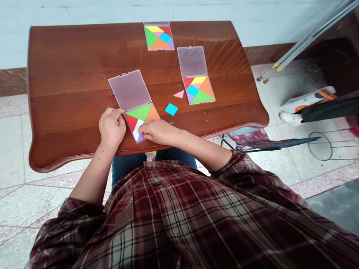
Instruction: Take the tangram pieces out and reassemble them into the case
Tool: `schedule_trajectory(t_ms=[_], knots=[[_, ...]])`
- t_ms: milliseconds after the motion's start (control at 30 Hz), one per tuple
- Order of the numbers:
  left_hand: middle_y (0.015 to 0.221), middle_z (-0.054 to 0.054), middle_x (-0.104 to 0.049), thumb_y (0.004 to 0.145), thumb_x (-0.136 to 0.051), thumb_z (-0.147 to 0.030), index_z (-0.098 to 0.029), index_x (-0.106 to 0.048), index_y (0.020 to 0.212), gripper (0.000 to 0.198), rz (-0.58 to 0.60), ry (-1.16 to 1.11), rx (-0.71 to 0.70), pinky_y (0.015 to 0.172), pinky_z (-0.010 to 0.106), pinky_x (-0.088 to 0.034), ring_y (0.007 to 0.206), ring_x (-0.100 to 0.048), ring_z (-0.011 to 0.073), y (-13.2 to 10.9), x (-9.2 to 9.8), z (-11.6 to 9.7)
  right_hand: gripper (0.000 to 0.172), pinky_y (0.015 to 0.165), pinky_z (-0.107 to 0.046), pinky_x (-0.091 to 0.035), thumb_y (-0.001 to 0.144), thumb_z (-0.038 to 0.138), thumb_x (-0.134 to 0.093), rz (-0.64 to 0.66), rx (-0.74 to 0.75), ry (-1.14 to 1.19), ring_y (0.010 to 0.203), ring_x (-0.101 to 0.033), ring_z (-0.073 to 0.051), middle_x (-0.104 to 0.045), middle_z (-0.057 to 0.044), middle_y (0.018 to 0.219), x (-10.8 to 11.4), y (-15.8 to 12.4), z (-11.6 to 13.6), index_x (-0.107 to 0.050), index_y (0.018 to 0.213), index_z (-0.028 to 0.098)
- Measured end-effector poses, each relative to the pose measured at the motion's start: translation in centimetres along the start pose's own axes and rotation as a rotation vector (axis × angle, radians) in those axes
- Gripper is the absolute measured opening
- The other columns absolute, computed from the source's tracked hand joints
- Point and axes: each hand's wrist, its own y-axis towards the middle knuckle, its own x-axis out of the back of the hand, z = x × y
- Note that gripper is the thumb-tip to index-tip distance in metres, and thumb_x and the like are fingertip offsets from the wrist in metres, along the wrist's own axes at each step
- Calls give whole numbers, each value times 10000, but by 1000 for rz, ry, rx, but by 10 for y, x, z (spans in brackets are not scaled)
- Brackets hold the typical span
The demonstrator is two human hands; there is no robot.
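An opened tangram box (129, 90) with a clear lid lies tilted near the table's front edge. Inside it are a green triangle (139, 112), a red triangle (131, 120), an orange piece (153, 113) and a purple piece (141, 137), beside a bare white patch. My left hand (112, 127) is closed, its fingertips pinching the box's left edge by the hinge. Over the lower right of the tray is my right hand (159, 132), fingers pressed together; whatever they grip is hidden. A blue square (171, 109) and a pink triangle (179, 94) lie loose to the right.
A second open tangram box (200, 89) stands right of the loose pieces, and a third one (159, 37) is at the table's back edge. A folding chair (257, 139) is past the front right of the wooden table (71, 74). Another person's leg (329, 109) shows at far right.
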Motion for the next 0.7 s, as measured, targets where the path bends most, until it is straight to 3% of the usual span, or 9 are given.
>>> schedule_trajectory(t_ms=[200,500,700], knots=[[917,57,-662,827,-433,-186,-227,-676,945,273,16,1,15,814,349,-493,844,-594,200,0,2,-1,150,754,-270,-324,894,147,-516,-22,-29,23,876,-525,-160,-640,-61,1007,-4,0,0,-644,963,183],[940,66,-663,839,-428,-193,-224,-671,964,276,29,-20,22,842,366,-493,877,-602,214,1,1,-1,246,804,-281,-369,864,107,-486,-193,-139,136,899,-546,-164,-627,-70,1021,9,-2,-17,-655,1031,174],[935,54,-673,833,-424,-205,-234,-676,955,282,4,-5,1,838,349,-503,870,-604,205,0,0,1,266,795,-283,-362,892,156,-522,-92,-91,78,881,-546,-161,-598,-71,1069,2,-3,-9,-667,1112,196]])
